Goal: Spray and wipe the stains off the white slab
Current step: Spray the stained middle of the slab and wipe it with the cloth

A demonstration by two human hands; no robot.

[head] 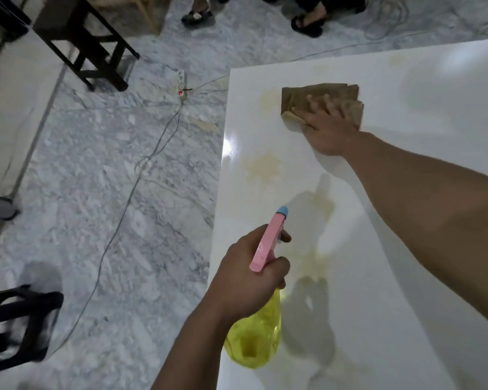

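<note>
From the head view, the white slab fills the right side, glossy, with yellowish stains near its left edge. The right hand lies flat on a folded brown cloth at the far end, fingers spread, pressing rather than gripping. The left hand has its grip wrapped tight around a spray bottle, yellow body, pink trigger head, held over the slab's near edge. A power strip sits on the marble floor.

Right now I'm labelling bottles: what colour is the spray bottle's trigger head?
Pink with a blue nozzle tip, on the spray bottle; head view.
</note>
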